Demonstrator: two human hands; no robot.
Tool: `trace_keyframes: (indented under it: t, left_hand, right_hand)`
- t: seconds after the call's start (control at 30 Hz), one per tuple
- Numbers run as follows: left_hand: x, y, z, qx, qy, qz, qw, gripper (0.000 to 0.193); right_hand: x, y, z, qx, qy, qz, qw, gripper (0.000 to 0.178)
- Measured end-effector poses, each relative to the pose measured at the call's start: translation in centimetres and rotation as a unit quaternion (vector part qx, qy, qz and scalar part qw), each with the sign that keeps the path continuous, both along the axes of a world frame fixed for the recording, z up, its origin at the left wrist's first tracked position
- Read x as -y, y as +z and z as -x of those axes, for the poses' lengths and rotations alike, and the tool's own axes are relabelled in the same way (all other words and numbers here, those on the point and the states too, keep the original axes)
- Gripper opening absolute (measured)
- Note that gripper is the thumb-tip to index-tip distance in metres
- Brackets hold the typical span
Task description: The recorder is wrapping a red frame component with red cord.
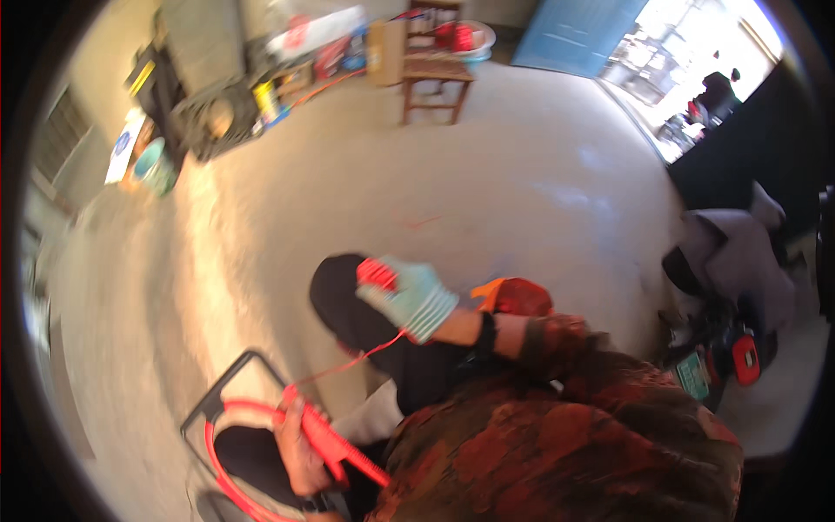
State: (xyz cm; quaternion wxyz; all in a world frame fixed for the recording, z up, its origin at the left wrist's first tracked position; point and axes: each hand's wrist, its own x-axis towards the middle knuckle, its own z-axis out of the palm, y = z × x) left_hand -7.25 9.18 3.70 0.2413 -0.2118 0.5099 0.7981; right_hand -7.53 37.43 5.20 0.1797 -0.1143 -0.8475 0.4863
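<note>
My right hand (413, 300), in a pale green glove with a red patch, is closed beside a dark rounded shape, perhaps my knee (344, 291). A thin red cord (361, 355) runs from it, slanting down to the left. Lower left, my bare left hand (300, 452) grips a red ribbed bar (335, 444), where the cord's other end comes in. A curved red band (217, 465) loops beside that hand, around something dark. Next to it stands a black tubular frame (228, 380). Past my right wrist lies an orange-red object (517, 297), its kind unclear.
A wooden chair (435, 74) stands at the far side, near a cardboard box (384, 54) and a white basin (480, 39). A blue door (570, 35) is at the far right. A turquoise bucket (155, 165) stands left; a dark draped vehicle (731, 270) is at right.
</note>
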Motion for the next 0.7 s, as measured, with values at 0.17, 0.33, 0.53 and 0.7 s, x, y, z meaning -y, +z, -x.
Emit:
trace_keyframes:
  t: [0.17,0.33,0.53,0.7]
  left_hand:
    - [-2.6,1.3,0.0,-0.116,-0.041,0.052,0.991,0.019]
    - [-4.6,3.2,-0.5,-0.179,-0.123,0.052,0.975,0.025]
    - [-5.9,9.3,-2.3,-0.183,-0.221,0.107,0.952,0.01]
    - [-6.3,10.4,-2.1,-0.259,-0.195,0.088,0.942,0.018]
  right_hand:
    - [-1.3,-0.2,-0.5,0.017,0.006,-0.026,0.999,0.037]
    - [-0.4,-1.1,-2.1,0.043,0.002,-0.016,0.999,0.034]
    - [-0.4,-0.3,-3.9,0.001,0.014,-0.026,1.0,0.032]
    - [-0.4,-2.7,-2.5,0.017,0.033,-0.055,0.998,0.031]
